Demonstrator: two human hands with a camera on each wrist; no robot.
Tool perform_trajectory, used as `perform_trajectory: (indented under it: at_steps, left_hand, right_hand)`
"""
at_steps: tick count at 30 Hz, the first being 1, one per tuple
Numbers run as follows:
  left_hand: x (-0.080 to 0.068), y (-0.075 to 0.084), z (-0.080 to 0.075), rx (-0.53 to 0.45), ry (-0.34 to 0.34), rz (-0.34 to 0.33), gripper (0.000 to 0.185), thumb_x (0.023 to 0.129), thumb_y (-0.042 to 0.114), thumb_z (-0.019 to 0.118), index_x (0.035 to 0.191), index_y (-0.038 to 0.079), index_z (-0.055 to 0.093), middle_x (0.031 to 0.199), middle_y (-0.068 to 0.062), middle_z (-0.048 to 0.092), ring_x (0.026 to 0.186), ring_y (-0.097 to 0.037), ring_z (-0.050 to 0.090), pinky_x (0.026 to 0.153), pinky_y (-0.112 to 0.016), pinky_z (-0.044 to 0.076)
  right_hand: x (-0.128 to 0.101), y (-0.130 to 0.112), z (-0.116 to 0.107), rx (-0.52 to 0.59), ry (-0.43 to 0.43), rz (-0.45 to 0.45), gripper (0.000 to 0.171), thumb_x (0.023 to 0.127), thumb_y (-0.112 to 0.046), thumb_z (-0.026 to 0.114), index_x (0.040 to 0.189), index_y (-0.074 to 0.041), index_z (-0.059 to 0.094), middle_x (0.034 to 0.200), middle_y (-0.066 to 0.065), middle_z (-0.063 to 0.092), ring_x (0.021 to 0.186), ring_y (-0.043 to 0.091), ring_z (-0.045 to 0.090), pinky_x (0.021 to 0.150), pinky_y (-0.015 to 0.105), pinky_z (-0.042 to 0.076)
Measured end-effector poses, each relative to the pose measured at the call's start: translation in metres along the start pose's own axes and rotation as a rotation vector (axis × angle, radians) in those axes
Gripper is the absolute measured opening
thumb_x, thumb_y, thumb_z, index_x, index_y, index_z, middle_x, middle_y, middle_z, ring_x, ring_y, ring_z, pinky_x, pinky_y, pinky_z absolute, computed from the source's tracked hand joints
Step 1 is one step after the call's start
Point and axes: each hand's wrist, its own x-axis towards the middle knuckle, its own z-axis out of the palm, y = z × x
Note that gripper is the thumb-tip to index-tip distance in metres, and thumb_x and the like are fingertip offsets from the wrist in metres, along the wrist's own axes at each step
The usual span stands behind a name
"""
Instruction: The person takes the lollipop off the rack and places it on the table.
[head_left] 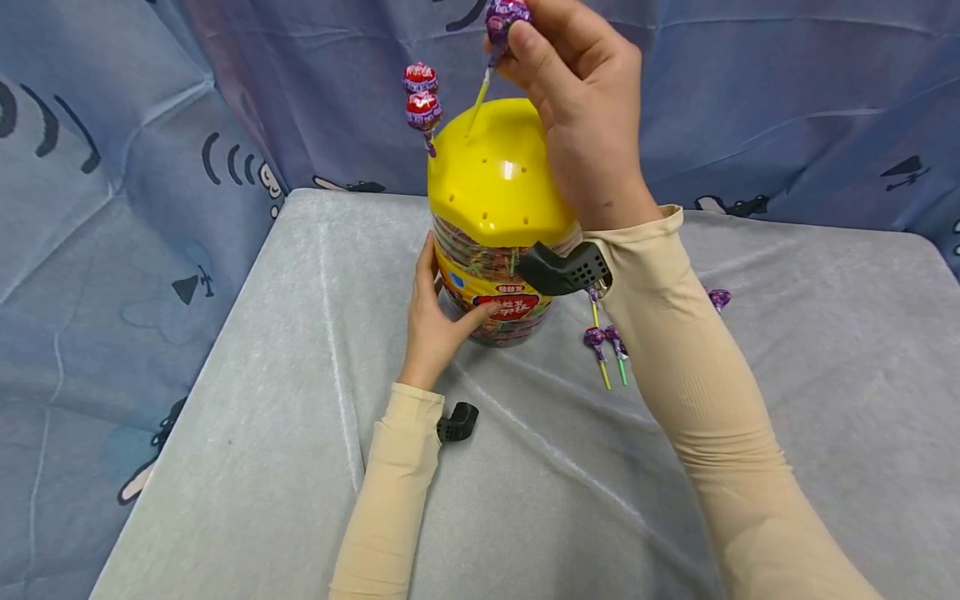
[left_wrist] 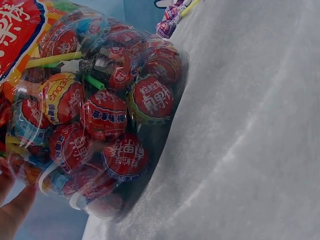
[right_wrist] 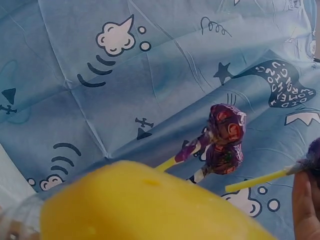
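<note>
A large clear jar (head_left: 487, 260), full of wrapped lollipops, stands on the grey cloth. Its domed yellow lid (head_left: 498, 196) is dotted with small holes. My left hand (head_left: 435, 329) grips the jar low on its left side, thumb across the label. Above the lid, my right hand (head_left: 588, 104) pinches a purple-wrapped lollipop (head_left: 504, 21) by its candy head, yellow stick pointing down. In the right wrist view the lollipop's stick (right_wrist: 260, 180) ends short of the lid. Two red-and-purple lollipops (head_left: 424, 111) stand upright at the lid's far left edge.
Several purple lollipops (head_left: 595, 337) lie on the cloth right of the jar, partly hidden by my right forearm. Another lollipop (head_left: 718, 298) shows beyond that sleeve. Behind the grey-covered table (head_left: 247, 400) hangs a blue patterned curtain (head_left: 787, 108).
</note>
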Motion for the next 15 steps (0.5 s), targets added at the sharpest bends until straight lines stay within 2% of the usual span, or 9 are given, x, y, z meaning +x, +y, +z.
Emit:
perform_trajectory:
  at_steps: [9, 15]
  left_hand:
    - [0.0001, 0.0012, -0.0003, 0.002, 0.005, -0.002, 0.116, 0.066, 0.073, 0.062, 0.153, 0.020, 0.009, 0.153, -0.004, 0.022, 0.137, -0.014, 0.027, 0.111, -0.033, 0.029]
    - [0.0001, 0.0022, 0.0020, 0.002, 0.002, 0.002, 0.115, 0.066, 0.073, 0.062, 0.153, 0.020, 0.009, 0.154, -0.003, 0.021, 0.137, -0.014, 0.026, 0.111, -0.035, 0.029]
  right_hand:
    - [-0.0033, 0.0010, -0.0037, 0.060, -0.082, -0.037, 0.022, 0.092, 0.014, 0.047, 0.106, 0.009, 0.064, 0.102, 0.022, 0.060, 0.097, 0.036, 0.057, 0.094, 0.036, 0.048]
    - [-0.0067, -0.0019, -0.0095, 0.131, -0.084, -0.008, 0.026, 0.092, 0.017, 0.043, 0.104, 0.009, 0.065, 0.107, 0.027, 0.060, 0.098, 0.038, 0.058, 0.096, 0.038, 0.047]
